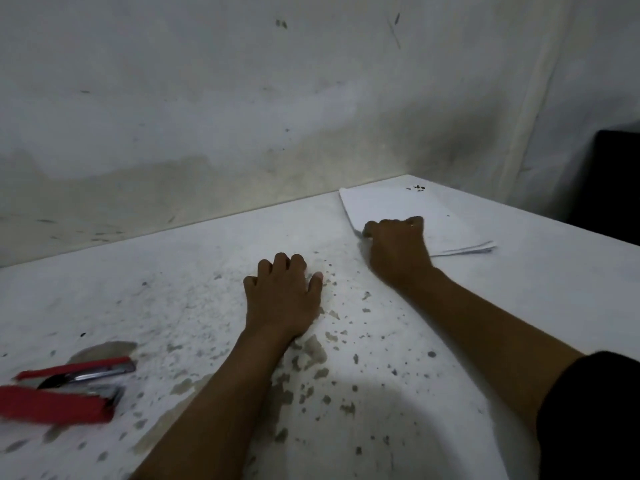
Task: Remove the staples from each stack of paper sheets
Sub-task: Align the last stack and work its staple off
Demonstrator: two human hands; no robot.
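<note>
White table [540,271] with chipped, speckled paint, worn patches mostly under and just right of the left forearm and toward the near left. Stained, scuffed white wall [207,116] runs behind both hands, meeting a second wall at a corner beyond the right hand; a dark object [613,181], too dim to identify, sits past the table edge, far right of the right hand. Small dark specks [416,187] lie near the table's far corner, beyond the right hand.
</note>
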